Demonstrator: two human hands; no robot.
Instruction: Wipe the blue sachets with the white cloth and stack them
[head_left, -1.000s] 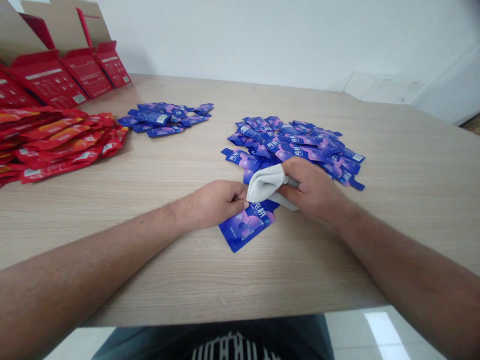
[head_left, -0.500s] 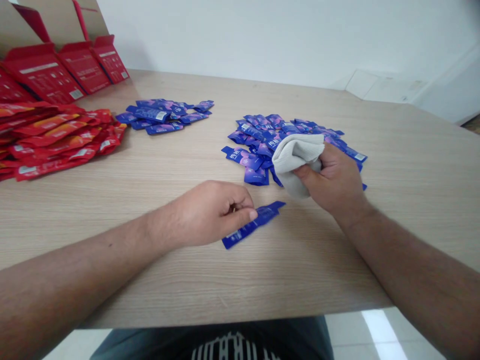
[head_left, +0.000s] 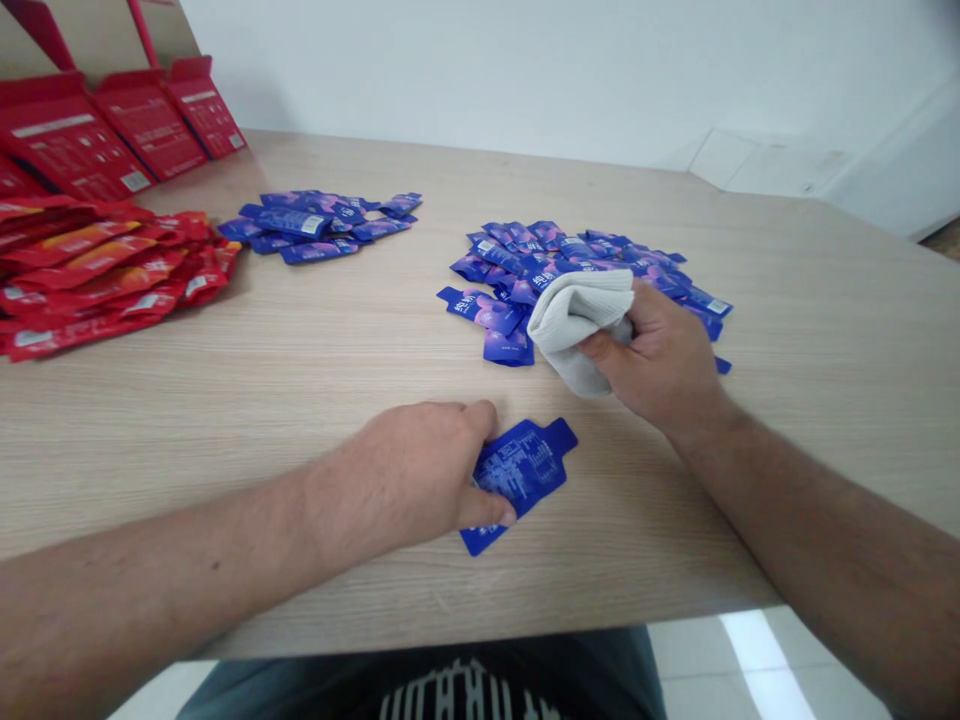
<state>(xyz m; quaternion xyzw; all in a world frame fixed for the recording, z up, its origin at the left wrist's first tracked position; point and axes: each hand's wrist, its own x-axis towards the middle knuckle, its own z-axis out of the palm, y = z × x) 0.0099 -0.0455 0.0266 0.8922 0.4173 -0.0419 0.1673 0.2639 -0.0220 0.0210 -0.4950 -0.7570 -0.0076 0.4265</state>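
Near the front of the table, my left hand [head_left: 442,470] grips a blue sachet [head_left: 525,468] by its edges, thumb on the near side and fingers on the far side. The sachet's printed face is up and its narrow neck points right and away. My right hand [head_left: 656,350] is closed round a folded light grey cloth [head_left: 577,325], held just in front of and partly over a heap of blue and purple sachets [head_left: 510,260]. The cloth hides some of that heap.
A smaller group of blue sachets [head_left: 315,222] lies at the back left. Further left are stacked red sachets [head_left: 112,265], with open red boxes [head_left: 150,125] behind them against the white wall [head_left: 487,75]. The table's front edge [head_left: 450,640] is close to my lap.
The blue sachet has turned from a steep tilt to show its printed face, and my left hand has come nearer with its grip spread wider. My right hand and the cloth shifted slightly left.
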